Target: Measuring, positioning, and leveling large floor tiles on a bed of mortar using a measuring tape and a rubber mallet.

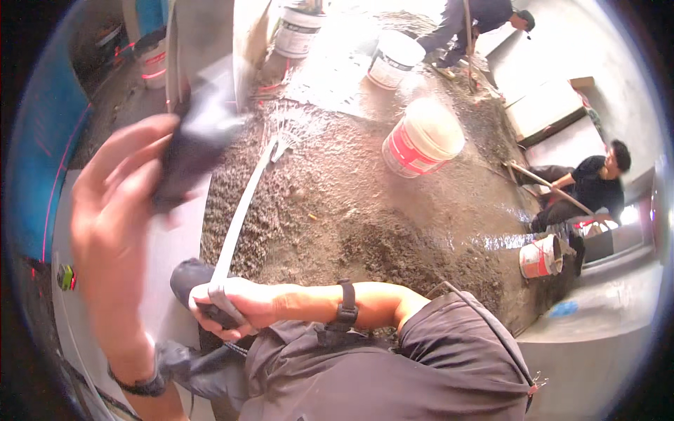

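My left hand is raised at the left, blurred by motion. Its fingers are closed on a dark object with a shiny pale face, too smeared to name. Low in front of my body, my right hand is wrapped around the near end of a pale, long-handled rake-like tool. The tool's forked far end rests on rough, wet grey mortar. A dark rounded thing lies beside my right hand; I cannot make out what it is.
A red-and-white bucket stands on the mortar, with white buckets behind. Another bucket lies tilted at the right. One person crouches holding a long handle; another bends at the back. Pale boards lie at left.
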Demonstrator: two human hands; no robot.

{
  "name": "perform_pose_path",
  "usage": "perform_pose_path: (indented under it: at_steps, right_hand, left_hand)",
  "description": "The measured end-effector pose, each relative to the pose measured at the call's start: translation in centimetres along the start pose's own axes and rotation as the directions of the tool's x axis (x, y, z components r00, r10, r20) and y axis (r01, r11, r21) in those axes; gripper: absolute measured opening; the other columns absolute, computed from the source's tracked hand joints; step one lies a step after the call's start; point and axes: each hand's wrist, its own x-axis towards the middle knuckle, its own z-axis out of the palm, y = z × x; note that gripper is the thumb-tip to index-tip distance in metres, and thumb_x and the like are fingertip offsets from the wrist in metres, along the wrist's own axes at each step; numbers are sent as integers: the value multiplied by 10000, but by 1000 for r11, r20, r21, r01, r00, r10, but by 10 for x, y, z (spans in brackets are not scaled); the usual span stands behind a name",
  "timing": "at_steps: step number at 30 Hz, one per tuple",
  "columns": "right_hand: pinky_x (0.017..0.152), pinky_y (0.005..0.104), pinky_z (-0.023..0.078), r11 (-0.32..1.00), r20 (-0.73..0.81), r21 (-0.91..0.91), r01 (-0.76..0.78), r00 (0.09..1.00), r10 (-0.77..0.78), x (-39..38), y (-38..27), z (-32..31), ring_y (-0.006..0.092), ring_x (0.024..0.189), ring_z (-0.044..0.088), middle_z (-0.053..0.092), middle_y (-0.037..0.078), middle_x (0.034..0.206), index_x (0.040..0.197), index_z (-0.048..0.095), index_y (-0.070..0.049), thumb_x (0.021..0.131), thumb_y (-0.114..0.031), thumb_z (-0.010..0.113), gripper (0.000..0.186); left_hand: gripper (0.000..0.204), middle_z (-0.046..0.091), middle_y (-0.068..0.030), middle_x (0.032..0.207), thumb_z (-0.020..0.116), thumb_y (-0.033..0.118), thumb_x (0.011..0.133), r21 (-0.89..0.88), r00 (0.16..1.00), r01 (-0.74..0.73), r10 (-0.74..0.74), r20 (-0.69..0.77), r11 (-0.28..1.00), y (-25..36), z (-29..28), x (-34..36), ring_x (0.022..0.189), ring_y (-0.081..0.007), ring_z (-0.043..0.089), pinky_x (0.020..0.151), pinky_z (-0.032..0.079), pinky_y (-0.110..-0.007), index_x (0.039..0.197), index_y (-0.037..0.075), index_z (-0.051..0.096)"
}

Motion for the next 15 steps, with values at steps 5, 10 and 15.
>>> perform_pose_path:
  at_steps: [5, 10, 15]
  right_hand:
    - [380, 260, 339, 981, 9, -182, 72, 997, -72, -15, -27, 29, 153, 471, 502, 550, 65, 729, 975, 543, -99, 1023, -412, 552, 317]
    - [418, 249, 361, 816, -180, -578, -36, 980, -85, -9, -48, 45, 108, 495, 489, 530, 16, 685, 933, 535, -77, 1029, -376, 557, 314]
    - [725, 508, 508, 91, -169, -984, -150, 953, -252, 6, -20, 15, 427, 799, 654, 646, 247, 810, 1017, 571, 6, 991, -391, 560, 399]
  left_hand:
    - [504, 656, -20, 924, 707, 456, 926, 246, 965, 127, -63, -253, 961, -88, -154, -78, 707, -54, 567, 560, 394, -182, 1210, 47, 633]
    - [220, 687, -143, 1069, 545, -14, 884, 647, 854, 247, 154, -498, 721, -223, -153, -196, 967, -232, 673, 774, 530, -342, 1070, -26, 661]
    - [164, 666, -116, 865, 506, 18, 836, 447, 895, 441, -420, -153, 778, -230, -55, -224, 814, -197, 619, 707, 492, -385, 882, -60, 642]
